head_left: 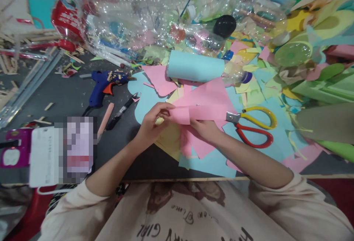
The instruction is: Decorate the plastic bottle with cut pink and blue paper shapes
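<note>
- From my far post, I saw the left hand (155, 123) pinching the folded end of the pink strip (208, 112), probably so that the fold would not spring open.
- The strip lay at three o'clock from this hand and twelve o'clock from the right hand (206, 130), touching both.
- The right fingertips were hidden beneath the paper, so I could not tell their grip.
- The scissors (237, 118) rested at three o'clock from the right hand, perhaps for easy reach.

Pink paper strip (179, 116) in both grips (153, 121) (206, 130)
</note>
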A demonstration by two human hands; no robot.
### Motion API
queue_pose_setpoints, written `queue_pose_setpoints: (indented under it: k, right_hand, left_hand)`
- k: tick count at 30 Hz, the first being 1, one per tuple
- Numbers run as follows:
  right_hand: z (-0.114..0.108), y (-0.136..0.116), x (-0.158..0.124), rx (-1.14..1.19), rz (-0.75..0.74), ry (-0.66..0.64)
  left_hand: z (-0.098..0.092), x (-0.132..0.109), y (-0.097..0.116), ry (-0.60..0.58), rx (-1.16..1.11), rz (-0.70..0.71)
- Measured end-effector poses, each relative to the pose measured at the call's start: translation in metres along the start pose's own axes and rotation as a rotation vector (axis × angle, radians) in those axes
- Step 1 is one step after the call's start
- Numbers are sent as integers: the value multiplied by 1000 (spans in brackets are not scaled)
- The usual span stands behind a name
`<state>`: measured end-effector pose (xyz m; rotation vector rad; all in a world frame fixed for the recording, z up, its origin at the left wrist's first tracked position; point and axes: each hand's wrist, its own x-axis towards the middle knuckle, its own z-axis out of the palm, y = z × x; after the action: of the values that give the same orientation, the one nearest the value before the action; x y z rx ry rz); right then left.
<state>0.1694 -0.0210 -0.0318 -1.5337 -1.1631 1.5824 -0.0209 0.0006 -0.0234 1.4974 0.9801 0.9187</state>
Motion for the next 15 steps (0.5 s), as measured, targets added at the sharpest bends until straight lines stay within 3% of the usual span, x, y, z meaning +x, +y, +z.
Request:
queue_pose_setpoints:
  k: [4,10,15]
  right_hand:
    - [0,-4,-1,-70,127,50]
    - [-2,-6,-1,-23,237,-14]
    - [-2,-1,0,10,135,-43]
  left_hand:
    - [1,-1,-1,-16,15,-6]
    - [1,3,3,103,-43,-105]
    - [1,5,6,180,-131,-180]
